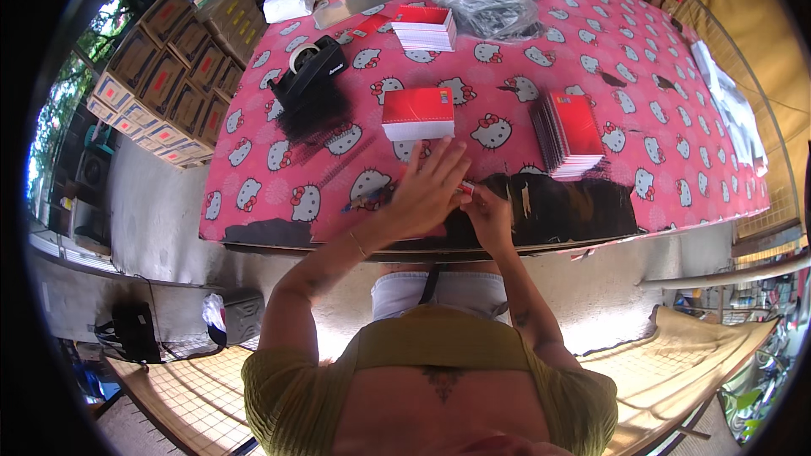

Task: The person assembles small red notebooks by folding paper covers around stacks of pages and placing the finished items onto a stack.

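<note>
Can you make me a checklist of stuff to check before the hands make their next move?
1. Left hand spread out, not curled into a fist: ok.
2. Right hand gripping the small red piece firmly: cannot tell; its fingertips are there, but the grip is too small to see.
3. Small red piece fully in view: not ok, only a bit shows between the hands.
4. Middle red-topped stack standing, not toppled: ok.
5. Black tape dispenser out of the hands' way: ok, it sits farther back on the left.
6. Thin black pieces neatly lined up: not ok, they lie in a messy heap.
</note>
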`<state>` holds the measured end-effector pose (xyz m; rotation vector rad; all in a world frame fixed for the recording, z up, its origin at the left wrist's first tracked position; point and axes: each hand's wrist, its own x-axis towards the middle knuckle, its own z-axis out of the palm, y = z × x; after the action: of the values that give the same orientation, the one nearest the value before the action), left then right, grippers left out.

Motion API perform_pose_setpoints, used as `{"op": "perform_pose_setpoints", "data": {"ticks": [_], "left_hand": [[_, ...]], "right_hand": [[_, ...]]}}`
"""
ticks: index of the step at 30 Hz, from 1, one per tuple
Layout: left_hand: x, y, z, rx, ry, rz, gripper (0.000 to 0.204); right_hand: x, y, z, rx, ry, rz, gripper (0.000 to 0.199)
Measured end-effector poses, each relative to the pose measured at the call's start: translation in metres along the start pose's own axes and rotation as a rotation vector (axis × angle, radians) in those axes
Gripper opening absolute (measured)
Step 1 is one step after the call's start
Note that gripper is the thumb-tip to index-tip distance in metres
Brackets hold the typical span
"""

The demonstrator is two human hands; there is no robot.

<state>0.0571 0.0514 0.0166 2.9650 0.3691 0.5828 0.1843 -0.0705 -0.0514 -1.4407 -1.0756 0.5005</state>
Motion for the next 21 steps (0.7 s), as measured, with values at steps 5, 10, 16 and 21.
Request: {"op": "perform_pose_setpoints", "data": {"ticks": [5,10,16,21], "left_hand": [[-0.046,0.021,0.04,-0.008,0.03,-0.017,0.066],[-0.009,-0.002,0.011,-0.088,0.093,-0.033,0.037],[-0.003,-0.005,0.006,-0.238,0.176,0.025,0.018],[-0.002,-0.006,0.006,-0.277,0.101,0.011,0.016]], "right_hand": [[0.0,-0.001,0.001,0.023,0.039,0.062,0.017],[0.003,0.005,-0.005,-0.096,-0.025,0.015,0.016],[0.002,-0.015,-0.005,0.038,-0.034,0.042,0.017],[0.004,-0.008,-0.008,0.036,-0.033,-0.045,0.021]]}}
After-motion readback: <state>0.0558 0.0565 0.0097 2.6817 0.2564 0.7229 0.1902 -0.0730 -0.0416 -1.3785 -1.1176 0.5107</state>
